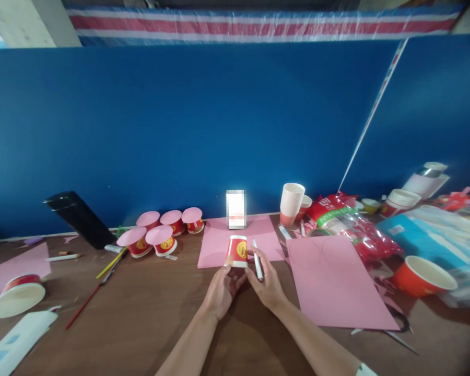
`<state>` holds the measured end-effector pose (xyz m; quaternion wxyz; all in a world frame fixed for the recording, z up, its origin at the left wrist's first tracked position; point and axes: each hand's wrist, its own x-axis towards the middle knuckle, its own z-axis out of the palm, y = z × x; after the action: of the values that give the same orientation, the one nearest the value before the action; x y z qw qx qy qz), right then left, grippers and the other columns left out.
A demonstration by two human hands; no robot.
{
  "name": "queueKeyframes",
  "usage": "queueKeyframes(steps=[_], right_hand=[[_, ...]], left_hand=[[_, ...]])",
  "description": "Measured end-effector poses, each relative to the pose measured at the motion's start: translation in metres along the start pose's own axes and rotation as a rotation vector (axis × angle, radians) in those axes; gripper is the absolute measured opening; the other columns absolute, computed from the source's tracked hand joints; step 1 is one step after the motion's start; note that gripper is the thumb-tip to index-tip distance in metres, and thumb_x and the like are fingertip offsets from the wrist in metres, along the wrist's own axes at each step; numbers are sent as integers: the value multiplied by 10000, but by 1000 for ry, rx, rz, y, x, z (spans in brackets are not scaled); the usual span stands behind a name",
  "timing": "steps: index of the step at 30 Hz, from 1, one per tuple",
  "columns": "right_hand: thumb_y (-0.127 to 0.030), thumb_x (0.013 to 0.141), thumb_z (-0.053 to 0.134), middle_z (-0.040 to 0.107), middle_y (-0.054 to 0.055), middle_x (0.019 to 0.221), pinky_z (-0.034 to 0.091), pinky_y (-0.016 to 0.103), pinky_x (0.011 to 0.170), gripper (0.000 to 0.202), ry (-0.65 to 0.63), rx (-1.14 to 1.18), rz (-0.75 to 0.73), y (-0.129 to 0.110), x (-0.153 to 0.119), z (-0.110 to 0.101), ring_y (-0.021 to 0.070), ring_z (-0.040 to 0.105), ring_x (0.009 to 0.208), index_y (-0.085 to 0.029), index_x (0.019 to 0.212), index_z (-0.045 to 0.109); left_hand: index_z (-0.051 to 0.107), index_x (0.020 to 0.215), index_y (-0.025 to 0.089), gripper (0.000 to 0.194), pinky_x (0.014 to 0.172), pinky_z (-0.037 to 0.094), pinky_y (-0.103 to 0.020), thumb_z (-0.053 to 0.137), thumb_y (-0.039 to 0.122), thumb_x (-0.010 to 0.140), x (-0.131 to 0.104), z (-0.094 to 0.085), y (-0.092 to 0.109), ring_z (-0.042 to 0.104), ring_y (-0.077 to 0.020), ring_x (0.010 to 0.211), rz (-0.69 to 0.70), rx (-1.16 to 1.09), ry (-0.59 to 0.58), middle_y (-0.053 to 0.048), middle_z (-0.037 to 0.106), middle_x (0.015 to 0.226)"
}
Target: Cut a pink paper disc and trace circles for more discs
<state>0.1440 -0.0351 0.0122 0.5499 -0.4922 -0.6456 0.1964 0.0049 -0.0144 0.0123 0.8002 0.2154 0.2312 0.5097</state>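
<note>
A red-and-white paper cup (237,251) with a yellow emblem is held just in front of the pink paper sheet (211,240). My left hand (221,293) grips the cup low on its left side, with the fingers curled under its near edge. My right hand (270,287) is closed around a white marker pen (257,261), which points up and away from me. Some fingers of this hand also rest against the cup's lower right. Behind the cup stands a small bright upright panel (236,210), its content blurred.
At left are several red cups topped with pink discs (160,235), a black bottle (78,219) and a red stick (84,306). To the right lie another pink sheet (339,287), scissors (399,318), stacked white cups (292,201), a paper-cup bag (348,224) and an orange cup (423,277).
</note>
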Motion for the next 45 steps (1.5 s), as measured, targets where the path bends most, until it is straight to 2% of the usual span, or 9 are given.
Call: queueKeyframes(steps=[4, 7, 13, 18, 23, 31, 37, 41, 45], right_hand=[[-153, 789, 550, 501, 111, 1278, 464, 387, 927, 570, -10, 2, 15, 0, -1, 2, 235, 537, 1106, -214, 1324, 361], [-143, 776, 559, 524, 103, 1248, 474, 377, 915, 576, -20, 1, 22, 2, -2, 3, 219, 571, 1047, -214, 1315, 370], [-165, 799, 535, 548, 107, 1220, 459, 401, 934, 500, -7, -60, -13, 4, -4, 4, 240, 538, 1100, -206, 1282, 416], [-198, 871, 449, 591, 103, 1144, 475, 381, 903, 356, 36, -37, -26, 0, -5, 3, 231, 570, 1042, -198, 1225, 489], [-240, 901, 418, 604, 93, 1122, 475, 382, 889, 328, 52, 65, -33, -10, -6, -4, 230, 576, 1015, -208, 1210, 525], [-248, 904, 408, 635, 89, 1003, 491, 359, 824, 255, 69, 69, -24, -17, -8, -9, 219, 601, 916, -201, 1061, 604], [-280, 905, 409, 649, 82, 943, 509, 332, 779, 265, 43, 88, -12, -19, -7, -6, 217, 612, 874, -194, 1059, 607], [-265, 916, 383, 600, 101, 1095, 484, 371, 854, 315, 155, 100, -9, -10, -10, -3, 224, 580, 982, -197, 1191, 521], [-271, 918, 387, 508, 111, 1246, 384, 436, 984, 347, 318, -30, 63, -1, -6, -3, 242, 451, 1181, -200, 1250, 460]], left_hand=[[618, 1011, 127, 234, 846, 487, -318, 489, 165, 819, 2, 1, 5, 630, -170, 889, -17, -69, 70, -79, 694, 927], [630, 940, 124, 191, 855, 488, -319, 477, 144, 827, 4, -1, 8, 630, -165, 901, 10, -104, 112, -74, 694, 909], [634, 839, 117, 164, 858, 491, -306, 471, 128, 828, 9, -6, 11, 637, -156, 881, 50, -126, 178, -76, 696, 866], [628, 915, 122, 164, 863, 491, -320, 494, 169, 832, 8, -5, 11, 635, -165, 900, 21, -104, 162, -83, 692, 895], [609, 997, 139, 213, 909, 468, -333, 567, 206, 800, 6, -5, 9, 624, -179, 956, 37, -48, 161, -81, 686, 953], [622, 880, 136, 136, 954, 432, -378, 614, 222, 774, 5, -6, 4, 628, -188, 954, 60, 29, 107, -79, 695, 943], [580, 1078, 146, 311, 985, 406, -379, 604, 232, 781, 4, -2, 3, 586, -215, 1049, 18, 82, 83, -124, 642, 1103], [603, 1048, 130, 289, 988, 407, -374, 599, 246, 783, 5, -4, 3, 574, -222, 1068, -2, 78, 119, -135, 633, 1117], [619, 1013, 131, 275, 980, 409, -371, 609, 271, 777, 6, -4, 3, 595, -219, 1030, -10, 76, 115, -130, 659, 1054]])
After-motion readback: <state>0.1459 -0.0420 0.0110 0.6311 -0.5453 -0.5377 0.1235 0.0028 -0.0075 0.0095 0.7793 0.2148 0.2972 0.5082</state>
